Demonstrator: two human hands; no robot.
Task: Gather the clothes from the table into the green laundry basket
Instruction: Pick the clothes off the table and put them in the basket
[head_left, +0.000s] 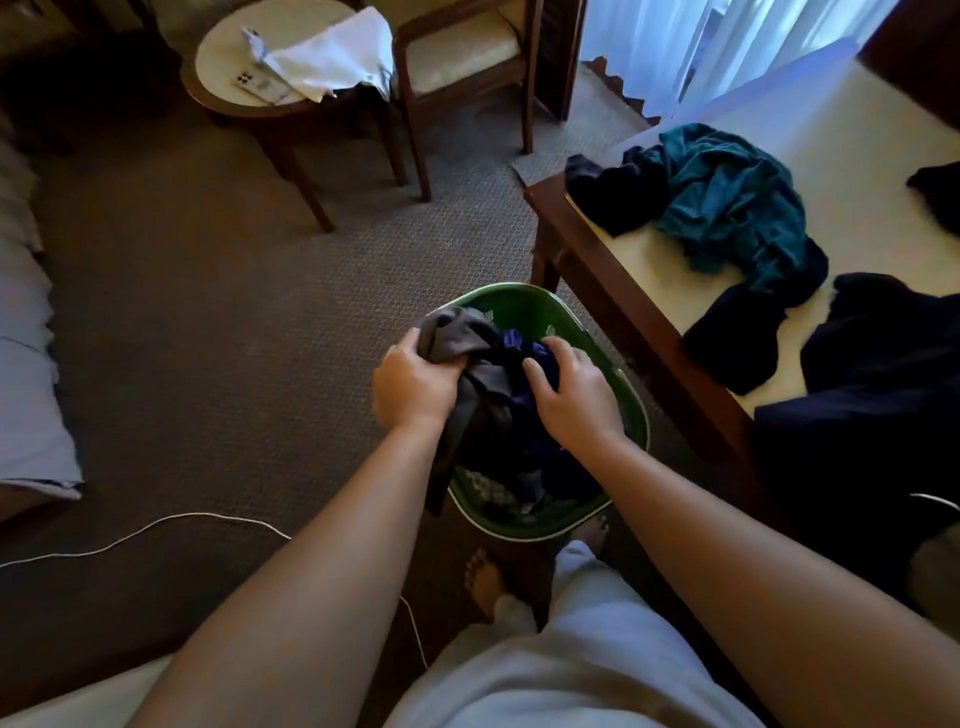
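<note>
The green laundry basket (511, 300) stands on the carpet just in front of my feet. Above it my left hand (413, 382) grips a grey garment (457, 332) that hangs partly over the basket's left rim. My right hand (569, 389) presses curled fingers into dark blue clothes (524, 353) inside the basket. On the cream-topped table (857, 156) to the right lie a teal garment (732, 202), a black piece (613, 195) near the corner, a dark navy piece (732, 343) and a large dark garment (883, 374) at the near edge.
A white cable (156, 530) runs across the carpet at the lower left. A round side table (249, 88) with a white cloth and a phone stands at the back, a wooden chair (467, 57) beside it. A bed edge (26, 364) lies at the left.
</note>
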